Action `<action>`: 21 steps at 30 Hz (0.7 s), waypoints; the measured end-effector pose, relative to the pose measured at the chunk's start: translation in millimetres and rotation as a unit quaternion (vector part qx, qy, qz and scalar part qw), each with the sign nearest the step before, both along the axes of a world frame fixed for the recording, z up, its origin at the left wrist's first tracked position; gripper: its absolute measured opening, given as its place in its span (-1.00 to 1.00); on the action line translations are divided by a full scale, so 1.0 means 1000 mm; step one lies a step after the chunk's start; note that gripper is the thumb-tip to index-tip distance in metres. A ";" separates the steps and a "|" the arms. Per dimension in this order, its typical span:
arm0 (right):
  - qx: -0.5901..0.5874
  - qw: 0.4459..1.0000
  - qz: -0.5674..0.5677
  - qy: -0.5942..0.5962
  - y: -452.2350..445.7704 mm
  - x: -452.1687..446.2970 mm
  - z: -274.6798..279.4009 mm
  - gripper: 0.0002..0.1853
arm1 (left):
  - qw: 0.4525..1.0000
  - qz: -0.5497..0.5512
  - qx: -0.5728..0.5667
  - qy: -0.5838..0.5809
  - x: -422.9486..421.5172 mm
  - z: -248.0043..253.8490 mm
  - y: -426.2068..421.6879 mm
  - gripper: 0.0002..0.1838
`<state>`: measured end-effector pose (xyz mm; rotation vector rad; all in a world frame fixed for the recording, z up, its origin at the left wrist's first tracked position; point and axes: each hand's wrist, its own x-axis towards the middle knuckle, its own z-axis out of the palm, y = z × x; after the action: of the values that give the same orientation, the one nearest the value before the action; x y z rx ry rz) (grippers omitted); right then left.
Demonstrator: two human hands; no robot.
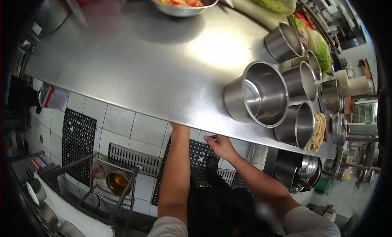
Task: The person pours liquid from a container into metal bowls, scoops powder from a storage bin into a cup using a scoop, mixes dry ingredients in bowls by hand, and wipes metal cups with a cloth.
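Observation:
My left hand (179, 127) reaches in under the front edge of the steel table (134, 69). Only the wrist and the base of that hand show; its fingers are hidden below the tabletop. To the right, my right hand (221, 147) is just below the same edge, thumb pointing left and fingers curled in. Whatever it may hold is hidden from this angle. The nearest thing on the tabletop is a large steel pot (233, 101), tipped toward the camera's right in this view and showing a bare inside.
Several smaller steel pots (283, 43) crowd the table's right end, beside napa cabbage (319, 49) and a tan coiled bundle (317, 133). A steel bowl of cut tomatoes (179, 10) stands at the far side. Below are black perforated mats (79, 143) and a container of amber liquid (117, 182).

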<state>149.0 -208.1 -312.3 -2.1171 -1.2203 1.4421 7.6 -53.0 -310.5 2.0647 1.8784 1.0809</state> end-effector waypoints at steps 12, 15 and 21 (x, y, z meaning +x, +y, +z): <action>-0.199 0.768 -0.082 0.603 -0.067 -0.036 0.007 -0.13 | 0.969 0.005 -0.201 -0.144 -0.083 0.155 -0.247 0.11; -0.133 0.687 -0.100 0.707 -0.115 -0.038 0.062 -0.09 | 0.958 -0.065 -0.243 -0.139 -0.085 0.211 -0.280 0.10; -0.083 0.749 -0.207 0.624 -0.197 0.025 0.158 -0.22 | 0.955 -0.216 -0.155 -0.131 -0.032 0.259 -0.284 -0.32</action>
<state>174.1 -405.0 -154.3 -0.8492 -0.0742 2.1058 -24.3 -337.0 -51.2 1.9116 1.2916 0.8364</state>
